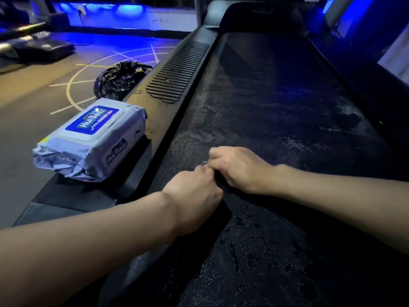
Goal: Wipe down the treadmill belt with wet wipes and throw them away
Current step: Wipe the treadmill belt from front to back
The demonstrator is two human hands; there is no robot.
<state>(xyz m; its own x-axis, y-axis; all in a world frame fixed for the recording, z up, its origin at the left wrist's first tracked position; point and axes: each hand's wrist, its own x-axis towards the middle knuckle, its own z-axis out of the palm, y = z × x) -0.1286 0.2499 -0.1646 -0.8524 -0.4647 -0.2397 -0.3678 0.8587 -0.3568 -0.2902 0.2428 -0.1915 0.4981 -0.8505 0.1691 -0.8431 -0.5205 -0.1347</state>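
My left hand (194, 189) and right hand (236, 167) both pinch one crumpled wipe (204, 163) on the belt (276, 111), wipes pack (93, 138) alongside.

- a tan floor (33, 120) fills the left of the frame, crossed by curved and straight white and yellow lines (73, 85).
- a blue light strip (126, 7) glows along the wall at the top left and tints the floor beneath it.
- a pale wall panel (170, 18) at top centre carries faint, unreadable writing.
- dark gym equipment (39, 47) with metal bars (22, 29) sits at upper left.
- more blue glow (376, 9) shows at upper right.
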